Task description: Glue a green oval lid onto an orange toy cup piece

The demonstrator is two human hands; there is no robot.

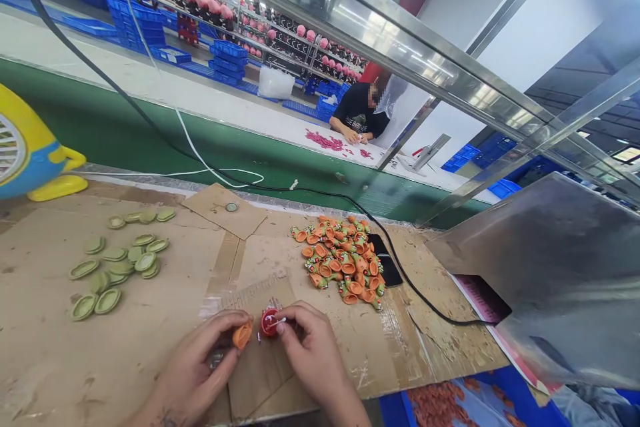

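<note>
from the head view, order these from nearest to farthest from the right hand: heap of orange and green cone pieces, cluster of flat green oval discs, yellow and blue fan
From the right hand:
1. Heap of orange and green cone pieces, just beyond the hand, slightly right.
2. Cluster of flat green oval discs, far to the left on the cardboard.
3. Yellow and blue fan, at the far left edge.

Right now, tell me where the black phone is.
In the head view, the flat black phone lies on the cardboard-covered bench, right of centre, partly under the right edge of the heap of small orange parts, with a black cable passing beside it.
</note>
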